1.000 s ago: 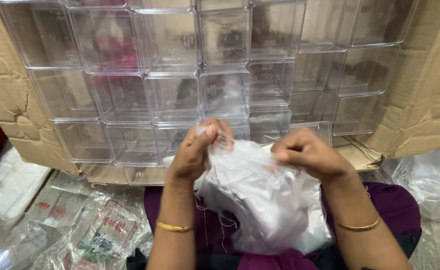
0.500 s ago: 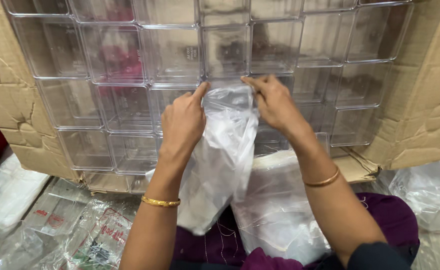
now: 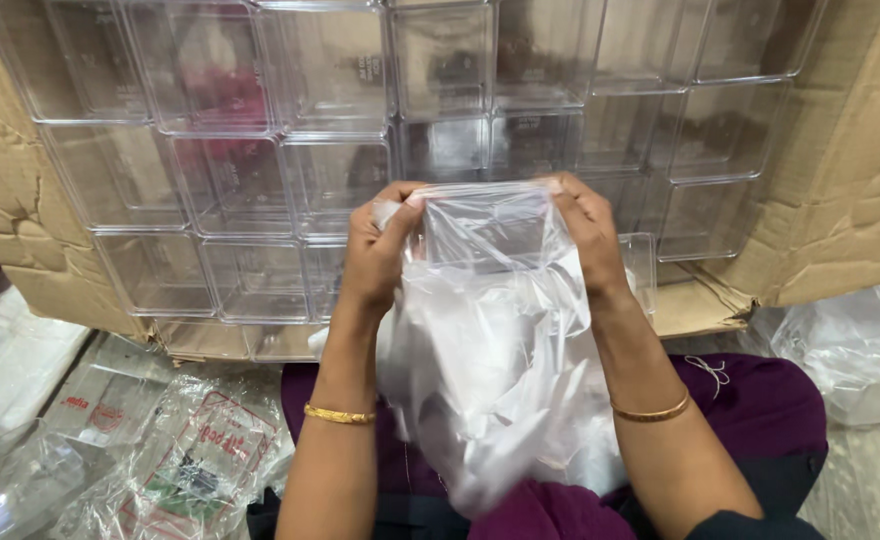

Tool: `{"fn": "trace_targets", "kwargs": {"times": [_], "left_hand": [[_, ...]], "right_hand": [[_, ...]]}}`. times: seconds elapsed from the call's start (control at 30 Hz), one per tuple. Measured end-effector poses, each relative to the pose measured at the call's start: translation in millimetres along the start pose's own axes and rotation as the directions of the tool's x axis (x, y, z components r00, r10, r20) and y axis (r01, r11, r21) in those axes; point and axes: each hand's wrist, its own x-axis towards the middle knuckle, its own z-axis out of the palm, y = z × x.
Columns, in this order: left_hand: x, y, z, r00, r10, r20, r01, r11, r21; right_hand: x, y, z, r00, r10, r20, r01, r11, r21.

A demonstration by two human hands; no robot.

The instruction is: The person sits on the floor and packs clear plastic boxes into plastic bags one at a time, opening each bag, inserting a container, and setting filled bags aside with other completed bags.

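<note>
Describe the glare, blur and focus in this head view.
Head view: soft, even light with no hard shadows; pale glare on the clear plastic boxes and the plastic bag held by the left hand and right hand; hands fairly sharp, corners slightly soft.

Thin glossy clear plastic bag (image 3: 480, 330); rigid smooth transparent plastic boxes (image 3: 330, 180); rough matt cardboard carton (image 3: 850, 170).

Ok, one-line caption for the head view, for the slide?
Left hand and right hand stretch open a clear thin plastic bag before stacked transparent square plastic boxes.
</note>
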Motion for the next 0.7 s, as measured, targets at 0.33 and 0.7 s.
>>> {"fn": "trace_targets", "kwargs": {"times": [0.33, 0.7], "left_hand": [[-23, -36, -2, 0.965, -0.002, -0.261, 0.147, 0.829, 0.54], [27, 11, 51, 0.996, 0.044, 0.076, -0.08, 0.81, 0.581]], "right_hand": [[-7, 43, 14, 0.825, 0.512, -0.238, -0.466, 0.856, 0.225], [-33, 26, -9, 0.958, 0.273, 0.086, -0.286, 0.925, 0.252]]}}
